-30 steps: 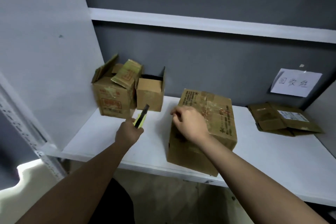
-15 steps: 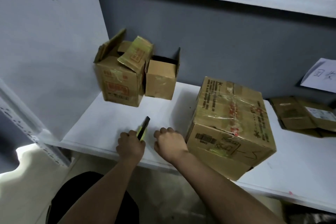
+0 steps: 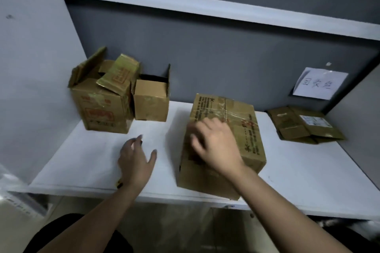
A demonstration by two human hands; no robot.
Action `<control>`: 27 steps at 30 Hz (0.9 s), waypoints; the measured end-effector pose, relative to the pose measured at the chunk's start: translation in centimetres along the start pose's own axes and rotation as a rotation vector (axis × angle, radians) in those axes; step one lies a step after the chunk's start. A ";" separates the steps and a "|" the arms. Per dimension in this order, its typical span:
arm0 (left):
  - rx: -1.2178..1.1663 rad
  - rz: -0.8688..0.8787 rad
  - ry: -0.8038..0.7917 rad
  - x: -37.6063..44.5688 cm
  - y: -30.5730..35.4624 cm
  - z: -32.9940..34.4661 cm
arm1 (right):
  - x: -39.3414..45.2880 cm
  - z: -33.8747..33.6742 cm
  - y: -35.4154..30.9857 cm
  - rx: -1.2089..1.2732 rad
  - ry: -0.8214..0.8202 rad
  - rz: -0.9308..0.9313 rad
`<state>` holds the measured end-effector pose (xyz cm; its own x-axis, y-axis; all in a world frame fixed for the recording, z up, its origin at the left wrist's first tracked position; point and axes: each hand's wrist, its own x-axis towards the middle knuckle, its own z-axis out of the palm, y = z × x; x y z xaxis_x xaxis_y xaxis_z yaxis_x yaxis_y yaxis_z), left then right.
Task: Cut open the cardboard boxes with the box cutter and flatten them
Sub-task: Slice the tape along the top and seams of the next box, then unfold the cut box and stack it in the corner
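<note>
Since half a second ago, the left hand (image 3: 136, 162) has let go of the box cutter and now hovers with fingers spread over the white shelf (image 3: 308, 174); only a yellow-black bit of the cutter (image 3: 119, 184) peeks out beside the wrist near the front edge. Right hand (image 3: 213, 146) is back on the taped brown cardboard box (image 3: 244, 129) mid-frame, fingers relaxed on top. Two opened brown boxes (image 3: 102, 109) sit upper left, flattened cardboard (image 3: 304, 125) far right.

Sealed taped box (image 3: 242, 129) mid-shelf, two opened boxes (image 3: 102, 109) back left, flattened box (image 3: 302, 125) right — cutter (image 3: 119, 184) barely visible.
</note>
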<state>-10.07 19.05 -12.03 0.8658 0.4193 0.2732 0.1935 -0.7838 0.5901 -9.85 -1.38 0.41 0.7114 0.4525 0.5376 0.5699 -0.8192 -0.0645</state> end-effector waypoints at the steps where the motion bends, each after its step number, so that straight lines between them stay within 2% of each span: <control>1: -0.078 0.142 0.039 0.0 2.1 -0.7 | -0.5 -0.7 1.6 -0.040 -0.059 0.079; 2: -0.141 0.271 0.040 -0.1 4.4 -1.6 | -1.3 -1.4 3.3 -0.061 -0.137 0.161; 4: -0.188 0.463 -0.089 -0.3 8.9 -3.3 | -2.9 -2.6 6.0 -0.058 -0.304 0.278; 6: -0.023 0.620 -0.269 -0.4 12.3 -4.0 | -4.2 -3.0 7.8 -0.041 -0.422 0.312; 8: 0.211 0.725 -0.372 -0.5 14.2 -3.6 | -5.0 -3.1 8.8 -0.018 -0.492 0.328; 10: 0.295 0.697 -0.455 -0.2 14.9 -3.1 | -5.3 -3.1 9.3 0.037 -0.523 0.361; 12: 0.253 0.606 -0.544 0.1 14.9 -2.9 | -5.3 -3.2 9.3 0.084 -0.522 0.371; 14: 0.187 0.555 -0.568 0.5 14.7 -3.1 | -5.5 -3.4 9.3 0.071 -0.482 0.363; 16: 0.225 0.592 -0.504 0.7 14.4 -3.3 | -5.8 -3.4 9.2 0.009 -0.418 0.346; 19: 0.376 0.755 -0.301 0.4 14.5 -3.4 | -6.1 -3.2 8.7 -0.129 -0.249 0.305; 22: 0.351 0.846 -0.133 0.0 14.5 -3.0 | -6.3 -2.5 8.7 -0.127 -0.113 0.261; 24: 0.278 0.822 -0.016 -0.1 14.4 -2.7 | -6.3 -2.5 8.6 -0.114 0.001 0.282; 27: 0.016 0.653 0.086 0.2 15.2 -3.6 | -5.9 -3.5 8.5 -0.069 0.151 0.362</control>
<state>-8.61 8.92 -0.25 0.7678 -0.1101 0.6312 -0.3518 -0.8958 0.2716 -10.62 -12.20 -0.35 0.7902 0.0772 0.6079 0.2603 -0.9404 -0.2189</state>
